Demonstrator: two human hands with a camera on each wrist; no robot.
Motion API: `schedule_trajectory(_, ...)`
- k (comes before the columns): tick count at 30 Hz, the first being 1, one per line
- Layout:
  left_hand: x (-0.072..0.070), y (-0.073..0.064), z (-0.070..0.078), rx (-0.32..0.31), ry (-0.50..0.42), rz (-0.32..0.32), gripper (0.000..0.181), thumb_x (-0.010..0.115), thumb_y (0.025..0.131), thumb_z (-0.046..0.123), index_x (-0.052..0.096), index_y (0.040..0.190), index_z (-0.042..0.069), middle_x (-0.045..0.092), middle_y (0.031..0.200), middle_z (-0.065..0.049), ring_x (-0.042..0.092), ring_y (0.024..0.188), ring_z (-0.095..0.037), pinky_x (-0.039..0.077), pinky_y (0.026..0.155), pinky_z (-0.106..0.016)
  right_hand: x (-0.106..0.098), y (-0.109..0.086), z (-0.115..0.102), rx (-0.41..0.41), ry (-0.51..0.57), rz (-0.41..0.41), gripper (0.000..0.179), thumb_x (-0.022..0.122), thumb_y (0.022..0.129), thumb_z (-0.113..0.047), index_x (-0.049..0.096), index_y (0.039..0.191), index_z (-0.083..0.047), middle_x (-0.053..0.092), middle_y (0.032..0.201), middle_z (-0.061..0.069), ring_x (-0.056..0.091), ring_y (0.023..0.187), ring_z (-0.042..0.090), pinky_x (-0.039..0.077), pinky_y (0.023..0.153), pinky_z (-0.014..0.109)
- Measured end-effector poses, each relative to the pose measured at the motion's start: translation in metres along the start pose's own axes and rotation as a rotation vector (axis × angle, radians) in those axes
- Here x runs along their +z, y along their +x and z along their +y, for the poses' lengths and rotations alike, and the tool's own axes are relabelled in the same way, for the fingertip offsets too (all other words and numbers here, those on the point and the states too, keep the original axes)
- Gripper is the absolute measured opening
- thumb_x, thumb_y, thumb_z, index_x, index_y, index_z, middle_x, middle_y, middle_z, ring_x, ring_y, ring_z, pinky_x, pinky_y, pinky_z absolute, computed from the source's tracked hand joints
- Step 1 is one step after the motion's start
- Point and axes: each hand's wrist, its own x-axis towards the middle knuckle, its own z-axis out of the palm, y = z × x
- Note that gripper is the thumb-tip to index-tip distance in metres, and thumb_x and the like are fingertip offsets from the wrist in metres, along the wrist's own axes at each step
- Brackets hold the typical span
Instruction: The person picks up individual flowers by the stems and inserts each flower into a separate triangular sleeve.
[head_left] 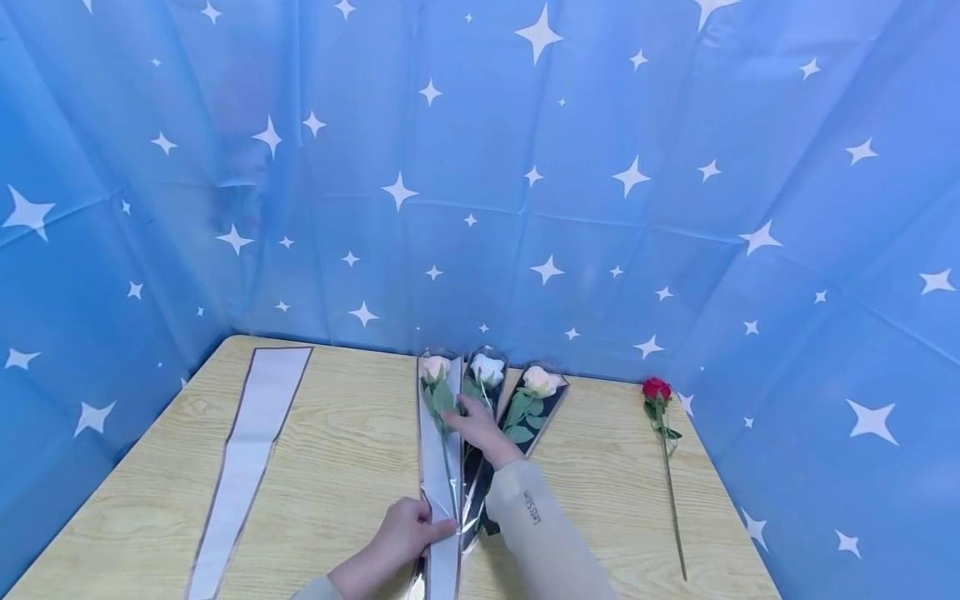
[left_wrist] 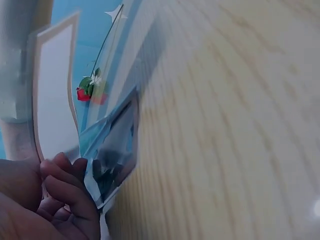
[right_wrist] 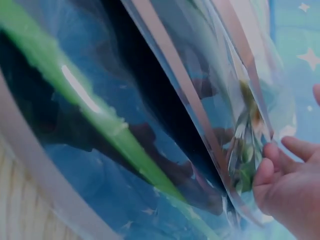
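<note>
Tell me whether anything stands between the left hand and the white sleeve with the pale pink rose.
Nothing visible does: the left hand pinches the lower part of the white sleeve directly. The black-backed sleeve with the white rose lies beside it on the right, not in between.

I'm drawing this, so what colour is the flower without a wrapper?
Its bloom is red, seen best in the head view.

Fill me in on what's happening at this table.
The person's left hand grips the lower part of a white sleeve holding a pale rose; the right hand is at the sleeve's upper part. Beside it lie two roses in black sleeves. A flowerless white sleeve lies at left, an unwrapped red rose at right.
</note>
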Motion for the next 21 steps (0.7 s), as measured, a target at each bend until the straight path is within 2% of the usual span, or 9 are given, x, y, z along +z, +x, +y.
schedule_trajectory(5, -0.002, 0.007, -0.002, 0.011, 0.05, 0.002, 0.041, 0.076, 0.078, 0.031, 0.051, 0.056, 0.007, 0.046, 0.047, 0.008, 0.044, 0.042, -0.006, 0.037, 0.041, -0.021, -0.001, 0.001, 0.0, -0.024, -0.004, -0.006, 0.063, 0.056, 0.095, -0.034, 0.032, 0.146, -0.007, 0.024, 0.153, 0.018, 0.025, 0.139, 0.039, 0.025, 0.109, 0.054)
schedule_trajectory(12, -0.009, 0.013, 0.003, 0.033, 0.135, -0.01, 0.042, 0.07, 0.083, 0.035, 0.054, 0.055, 0.007, 0.046, 0.048, 0.008, 0.04, 0.043, -0.006, 0.035, 0.041, -0.022, -0.007, -0.002, 0.001, -0.062, 0.05, -0.021, 0.061, 0.055, 0.095, -0.029, 0.031, 0.146, -0.008, 0.029, 0.151, 0.017, 0.04, 0.13, 0.038, 0.037, 0.102, 0.052)
schedule_trajectory(15, -0.014, 0.014, 0.007, 0.049, 0.195, -0.008, 0.046, 0.065, 0.086, 0.039, 0.053, 0.052, 0.01, 0.041, 0.045, 0.01, 0.035, 0.042, -0.007, 0.031, 0.041, -0.022, -0.013, -0.005, 0.002, -0.081, 0.063, -0.022, 0.058, 0.055, 0.096, -0.027, 0.033, 0.146, -0.009, 0.031, 0.149, 0.017, 0.045, 0.124, 0.035, 0.042, 0.096, 0.049)
schedule_trajectory(18, -0.021, 0.014, 0.012, 0.037, 0.258, -0.006, 0.05, 0.061, 0.089, 0.043, 0.05, 0.051, 0.013, 0.037, 0.045, 0.01, 0.033, 0.042, -0.007, 0.028, 0.041, -0.021, -0.022, -0.009, 0.003, -0.084, 0.056, -0.021, 0.057, 0.055, 0.096, -0.028, 0.034, 0.146, -0.01, 0.032, 0.148, 0.017, 0.049, 0.119, 0.033, 0.046, 0.09, 0.047)
schedule_trajectory(21, -0.026, 0.014, 0.015, 0.019, 0.3, -0.005, 0.05, 0.059, 0.089, 0.045, 0.054, 0.053, 0.012, 0.04, 0.046, 0.009, 0.034, 0.043, -0.008, 0.03, 0.042, -0.022, -0.033, -0.014, 0.007, -0.084, 0.052, -0.004, 0.055, 0.056, 0.095, -0.027, 0.037, 0.144, -0.011, 0.039, 0.142, 0.018, 0.05, 0.115, 0.031, 0.046, 0.088, 0.045)
